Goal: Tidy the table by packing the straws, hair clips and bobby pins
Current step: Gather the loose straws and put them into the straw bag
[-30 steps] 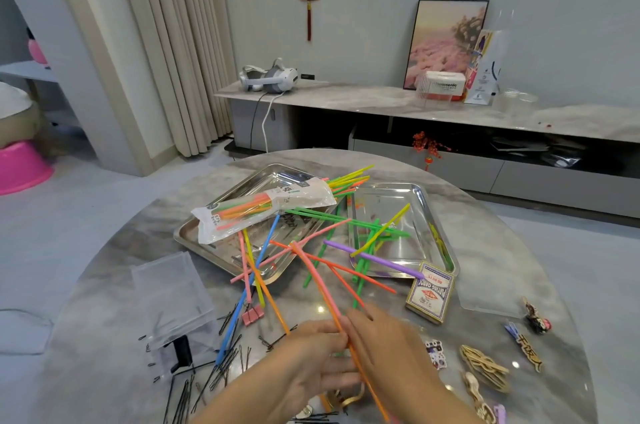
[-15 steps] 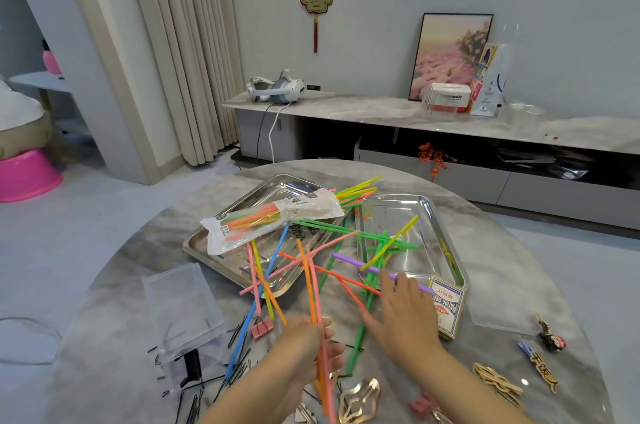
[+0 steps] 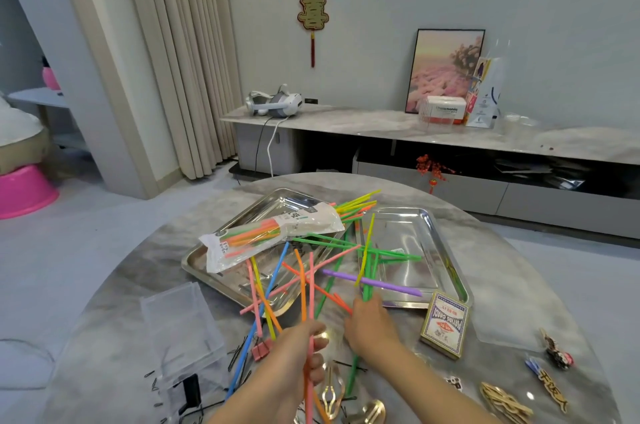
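**Q:** Which items are largest, and what serves as the reference?
**A:** The round marble table (image 3: 519,267) is largest. The card box (image 3: 445,325) on it, printed "PLAYING CARDS", is the reference. Well behind it stands a sideboard (image 3: 346,122). A red wall ornament (image 3: 313,12) hanging above bears a gold 喜.

**Q:** And next in size?
**A:** The right tray (image 3: 412,243) lies just behind the card box, and the left tray (image 3: 273,201) lies behind and to its left. A clear plastic box (image 3: 180,326) sits far to its left. On the sideboard, a white box (image 3: 443,110) reads "Panasonic".

**Q:** Where are the straws?
**A:** A straw packet (image 3: 270,236) lies across the left tray; its print is too small to read. Loose straws (image 3: 391,253) criss-cross both trays.

**Q:** What are the hands doing?
**A:** The left hand (image 3: 301,342), left of the card box, grips an orange straw (image 3: 303,285) and a pink one. The right hand (image 3: 369,323), just left of the box, reaches onto green straws. Whether it pinches one cannot be told.

**Q:** And the smallest items?
**A:** Gold hair clips (image 3: 332,396) lie nearer than the card box. Bobby pins (image 3: 149,374) are scattered far to its left.
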Tool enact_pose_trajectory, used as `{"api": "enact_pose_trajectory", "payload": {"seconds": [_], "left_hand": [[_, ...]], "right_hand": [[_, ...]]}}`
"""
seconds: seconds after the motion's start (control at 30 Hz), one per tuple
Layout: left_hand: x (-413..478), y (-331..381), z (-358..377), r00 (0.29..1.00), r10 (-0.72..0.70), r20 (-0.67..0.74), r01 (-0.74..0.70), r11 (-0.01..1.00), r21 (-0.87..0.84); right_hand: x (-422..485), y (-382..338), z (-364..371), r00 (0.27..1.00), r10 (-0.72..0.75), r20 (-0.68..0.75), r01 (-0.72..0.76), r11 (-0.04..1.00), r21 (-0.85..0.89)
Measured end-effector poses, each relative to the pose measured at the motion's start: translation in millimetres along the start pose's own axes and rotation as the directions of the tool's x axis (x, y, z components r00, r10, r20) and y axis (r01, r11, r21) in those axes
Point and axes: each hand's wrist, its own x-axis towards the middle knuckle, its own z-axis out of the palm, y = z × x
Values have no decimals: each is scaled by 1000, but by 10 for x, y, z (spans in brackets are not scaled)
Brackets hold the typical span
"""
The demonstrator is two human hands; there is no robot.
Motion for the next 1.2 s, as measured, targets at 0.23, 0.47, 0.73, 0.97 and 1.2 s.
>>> {"api": "enact_pose_trajectory", "payload": {"seconds": [0.23, 0.47, 0.73, 0.97, 1.2], "left_hand": [[110, -60, 28, 1000, 13, -12, -12, 998, 67], [214, -224, 36, 999, 36, -15, -34, 995, 94], [102, -453, 78, 996, -41, 77, 26, 982, 189], [-83, -677, 247, 981, -105, 162, 76, 981, 176], [-85, -734, 223, 975, -115, 191, 73, 973, 218]], "right_hand": [[-205, 217, 130, 995, -85, 46, 87, 996, -29], [-456, 476, 148, 988, -79, 129, 60, 988, 144], [-945, 769, -103, 932, -131, 337, -154, 699, 698], [-1203, 745, -155, 937, -284, 202, 15, 612, 791], [-1056, 698, -169, 961, -174, 215, -121, 435, 892]]}}
